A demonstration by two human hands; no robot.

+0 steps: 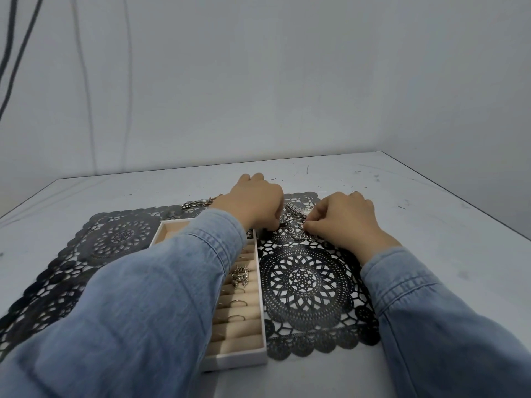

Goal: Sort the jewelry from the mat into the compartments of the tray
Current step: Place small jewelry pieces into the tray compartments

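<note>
A black lace mat lies on the white table. A white tray with beige lining rests on its left part; rings and small silver earrings sit in its ring rolls. At the mat's far end lies a tangle of silver chain jewelry. My right hand pinches this chain with curled fingers. My left hand is curled at the tray's far right corner, fingertips down beside the chain; what it holds is hidden. Another silver chain lies behind my left wrist.
The table's far edge meets a plain wall, and its right edge runs diagonally at the right. Dark cables hang at the upper left. My left sleeve covers most of the tray's left compartments.
</note>
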